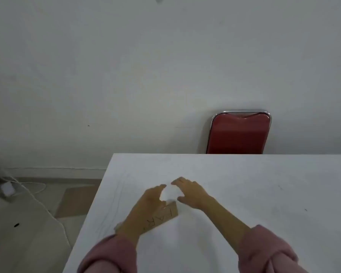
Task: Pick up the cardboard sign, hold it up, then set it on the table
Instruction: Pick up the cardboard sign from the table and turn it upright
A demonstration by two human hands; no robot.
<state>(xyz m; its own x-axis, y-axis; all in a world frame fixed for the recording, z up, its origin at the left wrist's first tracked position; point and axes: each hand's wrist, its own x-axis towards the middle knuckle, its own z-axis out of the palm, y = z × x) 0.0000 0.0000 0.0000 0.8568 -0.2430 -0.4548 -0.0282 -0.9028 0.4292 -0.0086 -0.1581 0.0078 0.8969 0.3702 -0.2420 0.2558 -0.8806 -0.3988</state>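
Observation:
A small brown cardboard sign (163, 215) with dark hand-drawn letters lies flat on the white table (264, 194), near its left edge. My left hand (153, 200) hovers over it, fingers spread, and covers most of its left part. My right hand (189, 191) is just to the right of the sign and a little beyond it, fingers apart, with nothing in it. The two hands' fingertips nearly meet above the table. Whether my left hand touches the sign is unclear. Both sleeves are pink.
A red chair (239, 133) with a chrome frame stands behind the table's far edge against the pale wall. White cables and a small white adapter (7, 189) lie on the floor at the left, with a flat brown sheet (75, 200) beside the table.

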